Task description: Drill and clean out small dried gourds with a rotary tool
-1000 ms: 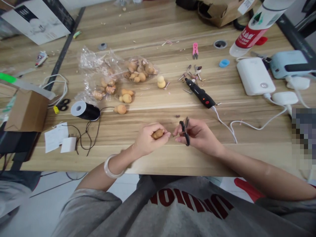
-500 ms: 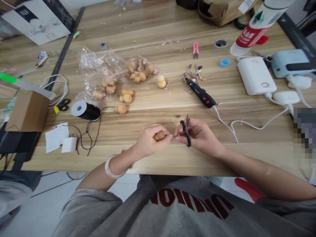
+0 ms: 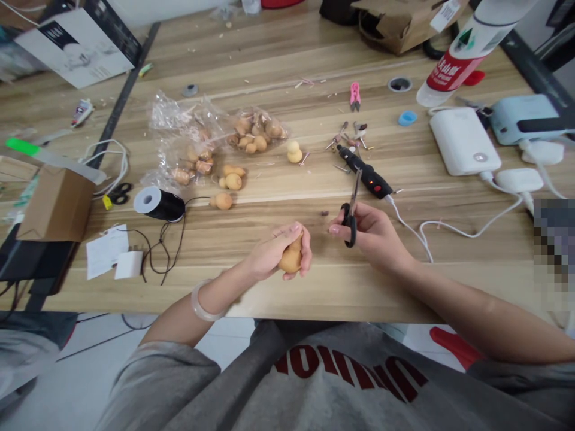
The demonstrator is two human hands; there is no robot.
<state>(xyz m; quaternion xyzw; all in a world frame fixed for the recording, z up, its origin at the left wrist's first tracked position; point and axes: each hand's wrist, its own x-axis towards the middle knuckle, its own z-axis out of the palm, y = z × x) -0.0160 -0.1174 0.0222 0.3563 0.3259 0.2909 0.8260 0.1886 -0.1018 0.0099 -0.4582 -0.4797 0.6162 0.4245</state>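
A small tan gourd (image 3: 291, 257) sits in my left hand (image 3: 281, 248), its round lower end showing and its top partly covered by my thumb and fingers. My right hand (image 3: 372, 230) grips black-handled scissors (image 3: 350, 221), whose blades point up and away from me. The scissors are apart from the gourd. More gourds (image 3: 232, 181) lie on the wooden table, and one pale gourd (image 3: 294, 151) stands upright. Clear plastic bags (image 3: 179, 114) hold several others. A tiny dark piece (image 3: 324, 213) rests between the scissors and the loose gourds.
Beyond my right hand lie a black rotary tool (image 3: 366, 173) with a white cord, small bits (image 3: 353, 136) and pink nippers (image 3: 355, 96). A white power bank (image 3: 467, 143) and a bottle (image 3: 453, 66) stand right. At left are a black cord spool (image 3: 164, 205) and a cardboard box (image 3: 56, 203).
My left hand has turned, so the gourd's rounded end now shows. My right hand has moved away from it, up and to the right, with the scissors' blades swung upward.
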